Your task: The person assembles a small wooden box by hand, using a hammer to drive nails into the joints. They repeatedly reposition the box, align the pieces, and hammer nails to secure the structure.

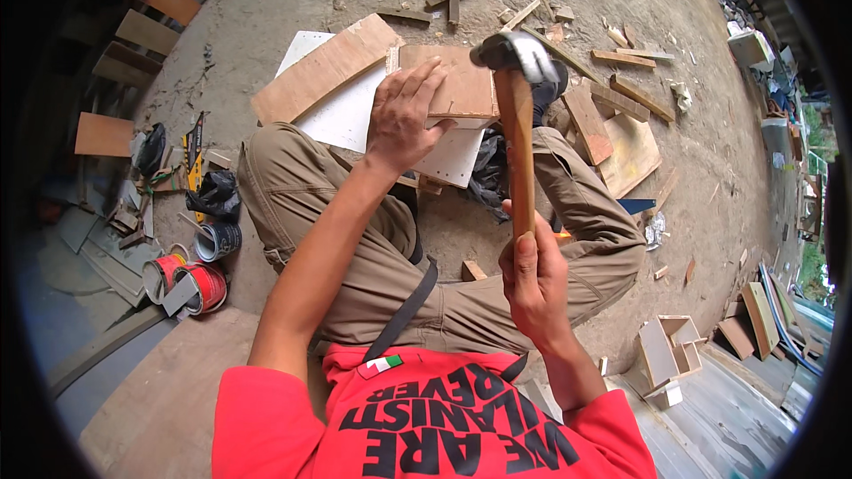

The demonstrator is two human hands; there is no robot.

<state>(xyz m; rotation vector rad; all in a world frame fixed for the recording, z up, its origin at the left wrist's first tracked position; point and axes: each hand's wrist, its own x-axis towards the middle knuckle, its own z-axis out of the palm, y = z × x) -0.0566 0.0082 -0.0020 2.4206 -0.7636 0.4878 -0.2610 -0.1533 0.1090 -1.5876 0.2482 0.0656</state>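
Just left of the hammer [518, 142], I see the wooden box [468, 87], with the left hand [405, 120] nearer it, laid on its left part with the thumb apart from the other fingers. My right hand [535, 277] has its fingers clamped around the hammer's near end; its long axis runs away from me, the far end overlapping the box's far right corner in view, though I cannot tell the height between.

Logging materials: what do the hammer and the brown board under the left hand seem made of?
Hammer handle: likely wood, streaky brown, perhaps varnished. Hammer head: probably smooth steel, dark with silvery glints. Board: likely bare plywood; matte face, rough-looking edge.
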